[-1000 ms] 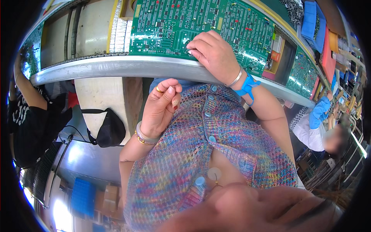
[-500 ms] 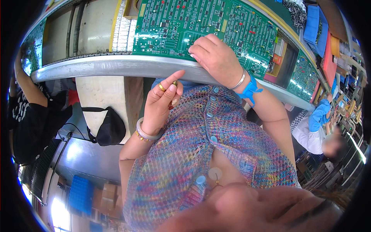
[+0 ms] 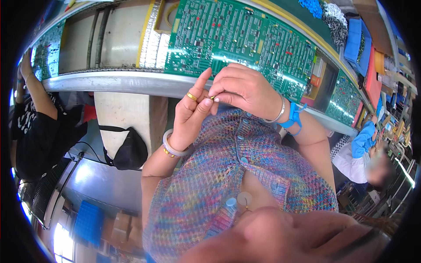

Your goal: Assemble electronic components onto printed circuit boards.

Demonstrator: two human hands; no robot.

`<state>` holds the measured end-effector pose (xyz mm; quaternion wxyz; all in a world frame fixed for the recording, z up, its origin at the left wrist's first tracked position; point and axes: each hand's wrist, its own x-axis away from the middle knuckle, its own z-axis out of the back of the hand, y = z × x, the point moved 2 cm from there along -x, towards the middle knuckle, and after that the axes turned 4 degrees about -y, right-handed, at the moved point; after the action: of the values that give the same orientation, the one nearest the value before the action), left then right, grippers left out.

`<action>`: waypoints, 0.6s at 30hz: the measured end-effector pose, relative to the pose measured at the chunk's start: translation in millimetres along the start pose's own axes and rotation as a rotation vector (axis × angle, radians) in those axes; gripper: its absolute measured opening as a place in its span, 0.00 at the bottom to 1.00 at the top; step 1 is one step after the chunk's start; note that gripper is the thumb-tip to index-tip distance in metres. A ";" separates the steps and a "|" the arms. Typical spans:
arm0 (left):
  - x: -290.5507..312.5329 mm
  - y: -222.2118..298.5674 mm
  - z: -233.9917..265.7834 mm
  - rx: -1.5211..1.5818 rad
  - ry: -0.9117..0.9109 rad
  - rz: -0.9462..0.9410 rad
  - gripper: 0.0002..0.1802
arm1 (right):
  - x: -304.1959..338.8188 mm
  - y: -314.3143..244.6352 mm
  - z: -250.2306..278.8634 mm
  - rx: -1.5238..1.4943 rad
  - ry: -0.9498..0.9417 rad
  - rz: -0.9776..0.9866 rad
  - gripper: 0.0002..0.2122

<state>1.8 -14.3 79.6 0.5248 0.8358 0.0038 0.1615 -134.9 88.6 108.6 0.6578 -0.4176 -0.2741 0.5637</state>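
Observation:
My left hand (image 3: 191, 109) is raised just off the near rail, thumb and fingers pinched on a tiny olive-gold part (image 3: 212, 97), index finger pointing up. Its exact kind is too small to make out. My right hand (image 3: 244, 87) meets it there, thumb and fingertips closed at the same part; whether it grips the part or another piece is hidden by the fingers. Behind both hands lies a large green circuit board (image 3: 219, 37) populated with many small components, some of them red.
A metal rail (image 3: 118, 83) borders the line on my side. Another circuit board (image 3: 343, 94) lies to the right, and one (image 3: 47, 48) at far left near another person's arm (image 3: 37, 90). Blue bins (image 3: 357, 46) stand at the back right. Another person (image 3: 357, 162) sits at right.
My right hand has come off the board toward me and met my left hand's fingertips. My left hand has moved up and right. The view has shifted slightly.

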 end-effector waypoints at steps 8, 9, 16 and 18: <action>-12.3 33.1 15.2 -1.081 0.335 -0.264 0.19 | -83.2 40.5 71.0 0.481 0.217 0.025 0.05; -12.5 34.7 13.2 -1.253 0.372 -0.231 0.20 | -92.4 44.0 75.8 0.509 0.233 0.019 0.04; -12.4 35.1 9.6 -1.598 0.422 -0.100 0.22 | -109.3 60.6 74.8 0.756 0.271 0.238 0.04; -12.1 33.5 8.5 -1.617 0.418 -0.087 0.23 | -108.8 60.2 74.6 0.839 0.267 0.262 0.03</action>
<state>-12.8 -38.9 102.5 0.9570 0.1536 0.0162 0.2456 -251.0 1.9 106.3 0.7229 -0.2154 0.1200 0.6455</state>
